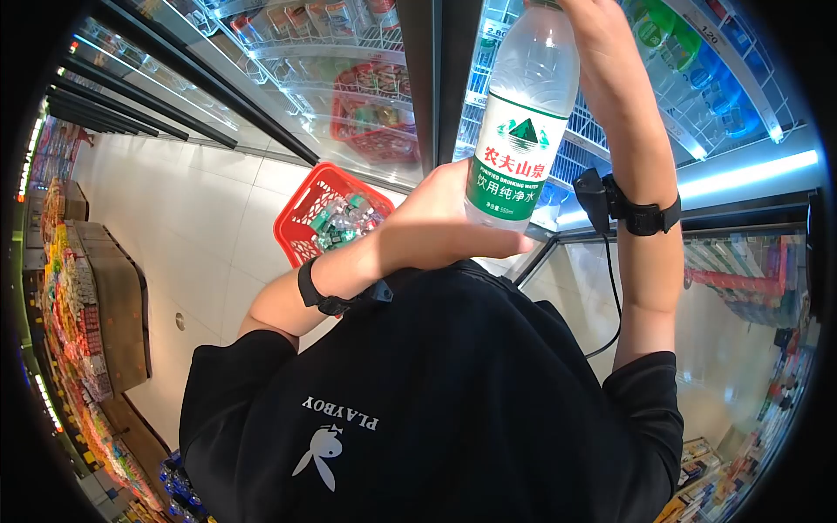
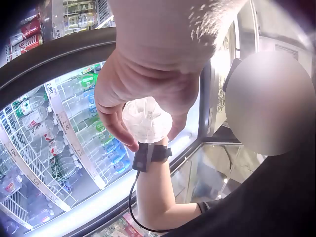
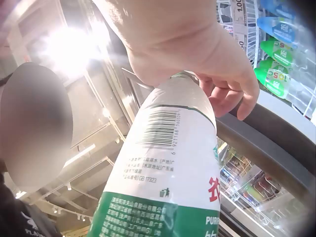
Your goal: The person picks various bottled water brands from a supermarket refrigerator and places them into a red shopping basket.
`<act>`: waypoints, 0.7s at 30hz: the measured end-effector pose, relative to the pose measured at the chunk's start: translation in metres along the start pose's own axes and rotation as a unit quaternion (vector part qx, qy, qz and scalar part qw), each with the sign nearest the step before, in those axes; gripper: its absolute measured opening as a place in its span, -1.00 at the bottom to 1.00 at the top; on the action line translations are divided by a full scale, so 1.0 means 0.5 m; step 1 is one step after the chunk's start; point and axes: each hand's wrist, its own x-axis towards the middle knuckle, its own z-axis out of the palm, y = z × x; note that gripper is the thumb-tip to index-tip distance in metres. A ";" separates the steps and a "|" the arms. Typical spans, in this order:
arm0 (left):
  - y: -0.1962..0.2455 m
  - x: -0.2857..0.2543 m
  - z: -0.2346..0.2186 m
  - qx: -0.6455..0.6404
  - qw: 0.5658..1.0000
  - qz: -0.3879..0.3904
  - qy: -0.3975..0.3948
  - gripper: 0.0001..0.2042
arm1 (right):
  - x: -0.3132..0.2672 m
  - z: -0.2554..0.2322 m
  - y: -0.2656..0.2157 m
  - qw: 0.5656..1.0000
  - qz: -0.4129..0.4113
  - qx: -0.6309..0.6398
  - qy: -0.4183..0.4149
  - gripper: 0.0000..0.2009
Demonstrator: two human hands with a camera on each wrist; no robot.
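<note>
Bottle (image 1: 523, 131) of drinking water sits in the upper middle of the head frame, between the two hands, its cap end at the top edge and its base nearer the centre. The left hand (image 1: 440, 213) is wrapped around the lower part, thumb reaching across beside the base; in the left wrist frame its fingers curl along both sides of the clear bottom. The right hand (image 1: 602, 44) curls about the neck end; whether it pinches the cap itself I cannot tell.

To handle it well, let the left hand bear the weight and the right merely steady the top. A light grip seems wise, as such plastic probably dents under a squeeze. To turn the label, ease the right fingers and roll the base with the left. Keep the cord (image 1: 613, 296), right of centre, from snagging, and the bottle off the shelves (image 2: 67, 129) at left in the left wrist frame. Should it go into the red basket (image 1: 301, 200), left of centre, lower it base first, gently.
</note>
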 end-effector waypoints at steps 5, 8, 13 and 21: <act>-0.016 0.012 0.015 -0.006 1.000 -0.024 -0.002 -0.34 | -0.060 -0.001 -0.038 0.940 0.261 0.220 0.018 -0.73; -0.035 0.024 0.022 0.009 1.000 -0.027 0.011 -0.33 | -0.076 -0.006 -0.044 0.919 0.296 0.253 0.065 -0.76; -0.061 0.049 0.034 -0.007 1.000 0.006 0.029 -0.33 | -0.076 -0.027 -0.029 0.945 0.294 0.139 0.025 -0.62; -0.134 0.094 0.057 -0.054 0.998 0.023 0.000 -0.33 | -0.147 -0.093 0.024 0.967 0.240 0.082 0.036 -0.62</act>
